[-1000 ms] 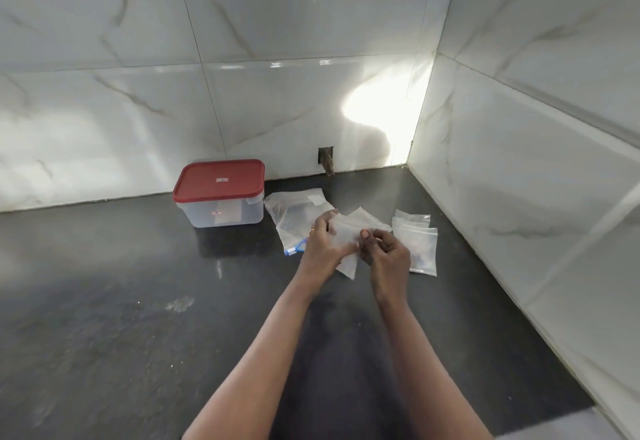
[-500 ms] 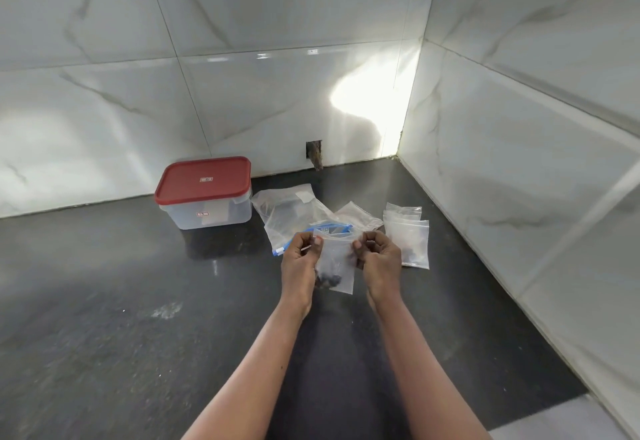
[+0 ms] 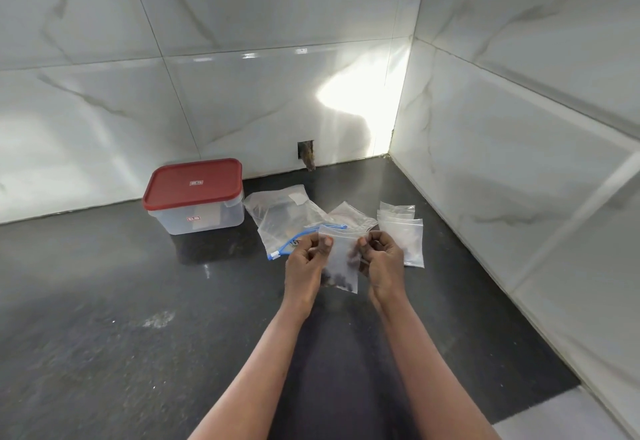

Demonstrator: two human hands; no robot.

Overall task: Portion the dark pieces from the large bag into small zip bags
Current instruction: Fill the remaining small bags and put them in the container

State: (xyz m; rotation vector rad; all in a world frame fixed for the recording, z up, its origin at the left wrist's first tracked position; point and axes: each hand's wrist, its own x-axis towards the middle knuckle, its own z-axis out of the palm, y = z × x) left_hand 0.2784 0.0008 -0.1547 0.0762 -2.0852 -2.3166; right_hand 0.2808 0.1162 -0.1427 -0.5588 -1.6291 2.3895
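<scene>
Pinching the small zip bag [image 3: 341, 259] upright near the large bag [image 3: 280, 217], left hand [image 3: 306, 266] and right hand [image 3: 382, 263] probably ready its seal.

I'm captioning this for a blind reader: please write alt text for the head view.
The left hand and right hand each pinch a top corner of a small zip bag with dark pieces at its bottom, above a dark counter. Behind lie the large bag, spare small bags and a red-lidded box.

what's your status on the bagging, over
Left hand and right hand both pinch the small zip bag near its top. Dark pieces sit in its bottom. Large bag lies on the counter beyond, nothing blocking.
</scene>
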